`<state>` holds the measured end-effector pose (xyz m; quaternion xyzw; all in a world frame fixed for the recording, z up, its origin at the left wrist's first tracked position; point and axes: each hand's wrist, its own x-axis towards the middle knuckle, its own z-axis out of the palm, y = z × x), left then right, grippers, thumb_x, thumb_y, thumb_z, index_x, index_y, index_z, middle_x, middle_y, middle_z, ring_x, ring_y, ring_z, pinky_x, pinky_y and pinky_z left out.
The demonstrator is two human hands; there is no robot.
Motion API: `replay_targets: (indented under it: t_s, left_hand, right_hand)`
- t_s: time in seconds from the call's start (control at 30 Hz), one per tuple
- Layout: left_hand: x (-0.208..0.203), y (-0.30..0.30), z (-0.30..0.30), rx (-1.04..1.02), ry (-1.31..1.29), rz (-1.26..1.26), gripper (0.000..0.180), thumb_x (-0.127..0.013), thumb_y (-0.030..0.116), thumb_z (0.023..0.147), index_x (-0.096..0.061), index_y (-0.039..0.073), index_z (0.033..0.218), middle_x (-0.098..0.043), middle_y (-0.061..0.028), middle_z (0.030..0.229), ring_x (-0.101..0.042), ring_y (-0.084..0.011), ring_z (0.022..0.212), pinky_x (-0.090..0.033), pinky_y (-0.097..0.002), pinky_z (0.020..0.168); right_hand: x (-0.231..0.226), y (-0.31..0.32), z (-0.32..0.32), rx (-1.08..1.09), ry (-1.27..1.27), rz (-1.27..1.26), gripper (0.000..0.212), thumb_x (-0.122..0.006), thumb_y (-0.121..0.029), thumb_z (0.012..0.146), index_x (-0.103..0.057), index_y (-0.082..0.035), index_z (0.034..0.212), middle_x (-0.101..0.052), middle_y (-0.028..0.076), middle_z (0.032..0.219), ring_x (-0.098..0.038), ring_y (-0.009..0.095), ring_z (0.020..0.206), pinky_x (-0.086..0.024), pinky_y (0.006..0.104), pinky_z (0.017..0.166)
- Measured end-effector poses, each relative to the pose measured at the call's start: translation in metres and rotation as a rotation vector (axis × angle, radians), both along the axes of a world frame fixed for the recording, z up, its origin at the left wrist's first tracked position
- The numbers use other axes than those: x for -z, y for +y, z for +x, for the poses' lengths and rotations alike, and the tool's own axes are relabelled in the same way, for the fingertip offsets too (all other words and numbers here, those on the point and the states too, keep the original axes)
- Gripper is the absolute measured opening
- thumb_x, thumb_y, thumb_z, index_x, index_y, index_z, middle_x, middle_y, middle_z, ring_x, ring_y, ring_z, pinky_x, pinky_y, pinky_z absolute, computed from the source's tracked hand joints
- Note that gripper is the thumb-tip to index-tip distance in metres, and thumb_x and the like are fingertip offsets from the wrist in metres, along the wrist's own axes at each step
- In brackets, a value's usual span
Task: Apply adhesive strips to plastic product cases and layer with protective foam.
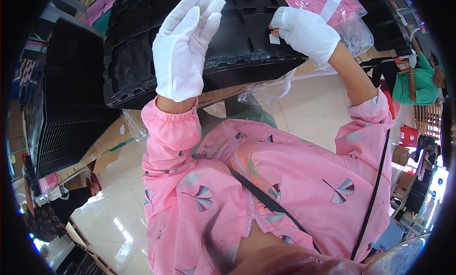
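Note:
Both my hands wear white gloves. My left hand (183, 52) is raised over a black moulded plastic tray (228, 47), its fingers stretched out and slightly apart, with nothing visible in it. Farther right, my right hand (304, 32) is closed in a pinch, with bare fingertips showing at the glove's end. Between those fingertips is a small white paper piece (274, 39), close above the tray or touching it; I cannot tell which. The tray has raised ridges and slots and lies on top of a black stack.
A tall stack of black trays (64, 99) stands at left. Pink material in clear plastic bags (349, 14) lies beyond my right hand. Cardboard (107, 144) lies below the stacks. A person in green (420, 85) is at far right; another in dark clothes (52, 215) is at left.

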<state>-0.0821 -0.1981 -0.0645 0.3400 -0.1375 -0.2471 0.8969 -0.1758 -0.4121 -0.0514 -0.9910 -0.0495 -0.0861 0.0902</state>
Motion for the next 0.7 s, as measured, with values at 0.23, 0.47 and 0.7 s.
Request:
replay_targets:
  t_s: [0.23,0.47,0.7]
  left_hand:
    - [-0.004,0.002,-0.001,0.007,0.018,0.030,0.036,-0.050,0.006,0.093,-0.047,-0.003,0.127,-0.057,-0.0147,0.120,-0.059,-0.0232,0.107,-0.053,-0.0287,0.086]
    - [-0.004,0.002,-0.001,0.013,0.002,0.014,0.036,-0.050,0.006,0.092,-0.047,-0.003,0.127,-0.057,-0.0151,0.120,-0.059,-0.0238,0.107,-0.053,-0.0288,0.086]
    - [-0.003,0.003,-0.002,0.039,-0.004,-0.021,0.036,-0.050,0.006,0.092,-0.047,-0.003,0.127,-0.057,-0.0157,0.120,-0.059,-0.0241,0.107,-0.053,-0.0289,0.086]
  right_hand:
    - [-0.006,0.007,0.000,0.111,0.101,-0.070,0.010,-0.053,-0.005,0.080,-0.062,-0.005,0.085,-0.065,0.007,0.079,-0.062,0.030,0.076,-0.049,0.0355,0.069]
    - [0.004,0.004,-0.004,0.067,-0.002,-0.096,0.009,-0.055,-0.005,0.079,-0.062,-0.005,0.084,-0.063,0.009,0.080,-0.061,0.031,0.076,-0.049,0.0368,0.069]
    - [0.000,0.007,-0.002,0.127,0.048,-0.106,0.009,-0.055,-0.006,0.079,-0.063,-0.006,0.084,-0.062,0.010,0.080,-0.061,0.032,0.076,-0.048,0.0379,0.069]
